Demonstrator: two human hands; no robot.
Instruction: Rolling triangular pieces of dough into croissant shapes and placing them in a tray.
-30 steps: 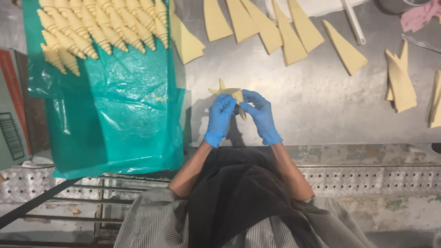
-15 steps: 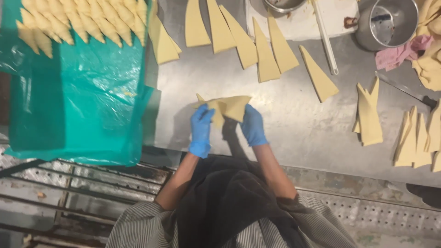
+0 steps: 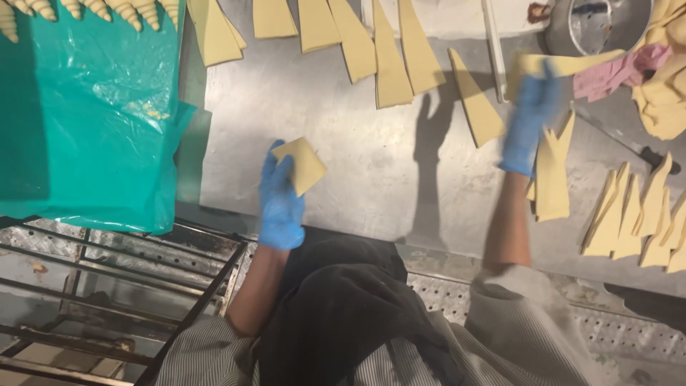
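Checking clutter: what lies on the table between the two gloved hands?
Head view: only bare steel table and shadow lie between the left hand and right hand.

bright overhead light; right hand point(image 3: 530, 118) motion-blurred

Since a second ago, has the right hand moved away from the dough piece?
Yes. The right hand has swung out to the right, toward the metal pot, while the left hand keeps the dough piece.

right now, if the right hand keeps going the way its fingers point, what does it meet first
The right hand points up and away, blurred. First in line is the long dough strip at its fingertips, then probably the metal pot behind; depth is unclear.
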